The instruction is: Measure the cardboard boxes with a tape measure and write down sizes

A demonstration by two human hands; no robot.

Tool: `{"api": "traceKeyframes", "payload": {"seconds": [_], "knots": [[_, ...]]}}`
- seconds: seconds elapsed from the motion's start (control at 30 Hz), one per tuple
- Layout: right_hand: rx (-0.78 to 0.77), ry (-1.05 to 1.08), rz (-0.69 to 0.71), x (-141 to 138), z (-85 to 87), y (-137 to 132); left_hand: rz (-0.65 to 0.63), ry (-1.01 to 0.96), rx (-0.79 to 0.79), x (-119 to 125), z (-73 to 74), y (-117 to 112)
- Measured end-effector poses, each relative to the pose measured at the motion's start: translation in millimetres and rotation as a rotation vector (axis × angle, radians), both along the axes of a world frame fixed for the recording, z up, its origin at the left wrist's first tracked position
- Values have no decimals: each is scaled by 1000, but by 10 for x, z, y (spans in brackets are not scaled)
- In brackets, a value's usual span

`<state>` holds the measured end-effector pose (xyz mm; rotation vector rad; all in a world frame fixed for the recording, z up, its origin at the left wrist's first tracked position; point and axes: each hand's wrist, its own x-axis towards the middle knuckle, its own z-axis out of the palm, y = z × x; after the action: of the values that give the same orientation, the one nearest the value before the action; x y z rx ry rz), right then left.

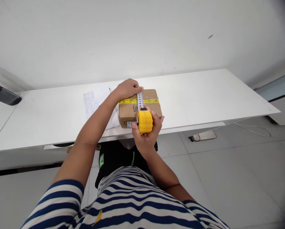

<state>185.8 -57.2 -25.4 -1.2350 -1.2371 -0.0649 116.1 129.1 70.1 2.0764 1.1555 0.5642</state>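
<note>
A small brown cardboard box [153, 108] with yellow printed tape across its top sits at the front edge of the white table. My right hand [147, 136] is closed around a yellow tape measure [145, 121], held against the near side of the box. Its white blade [140, 100] with black numbers runs across the top to the far edge. There my left hand [129, 89] pinches the blade's end, the fingertips partly hiding it. Written paper sheets [91, 101] lie left of the box, partly under my left forearm.
The long white table [204, 92] stands against a white wall. A pen [109, 89] lies by the papers. At the far left is a dark object [4, 93]. On the tiled floor, right of me, lie a flat metallic object [204, 135] and a cable [254, 129].
</note>
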Motion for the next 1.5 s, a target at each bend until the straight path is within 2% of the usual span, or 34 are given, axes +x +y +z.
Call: {"api": "traceKeyframes", "payload": {"seconds": [0.13, 0.27, 0.33, 0.4, 0.47, 0.53, 0.6, 0.63, 0.7, 0.8, 0.83, 0.97, 1.07, 1.13, 1.23, 1.33, 1.4, 1.5], "knots": [[8, -2, -6, -8, 0, 9, -22, -90, 26, -35, -55, 54], [25, -48, 47, 23, -112, -1, 37, -325, 107, -97, -68, 63], [27, -107, 73, 51, -213, -24, 65, -424, 159, -158, -14, -79], [79, -167, 70, 71, -315, -65, 42, -429, 233, -231, 71, -345], [169, -199, 42, 79, -395, -120, -75, -333, 314, -299, 154, -671], [234, -193, 13, 81, -443, -179, -276, -174, 355, -349, 199, -951], [231, -145, 28, 90, -468, -229, -439, -33, 375, -374, 177, -1108], [218, -108, 49, 101, -476, -248, -469, 20, 383, -378, 140, -1134], [211, -22, 96, 147, -488, -269, -387, 100, 403, -389, 22, -1106], [275, 163, 125, 270, -491, -258, -113, 190, 418, -480, -209, -977], [282, 255, 135, 323, -484, -244, -59, 194, 414, -545, -290, -936], [206, 758, 158, 554, -407, -143, -36, 28, 451, -955, -623, -838], [4, 1160, 359, 681, -322, -53, 14, -183, 458, -1226, -897, -860], [-119, 1310, 553, 708, -271, -4, 65, -310, 347, -1292, -1075, -939], [-137, 1365, 695, 686, -220, 37, 132, -419, 25, -1223, -1280, -1117], [-74, 1317, 662, 691, -210, 40, 174, -512, -228, -1084, -1360, -1259], [-14, 1250, 567, 746, -225, 26, 255, -602, -261, -1018, -1338, -1305], [88, 1155, 404, 880, -250, -5, 458, -697, -173, -975, -1240, -1329]]}}
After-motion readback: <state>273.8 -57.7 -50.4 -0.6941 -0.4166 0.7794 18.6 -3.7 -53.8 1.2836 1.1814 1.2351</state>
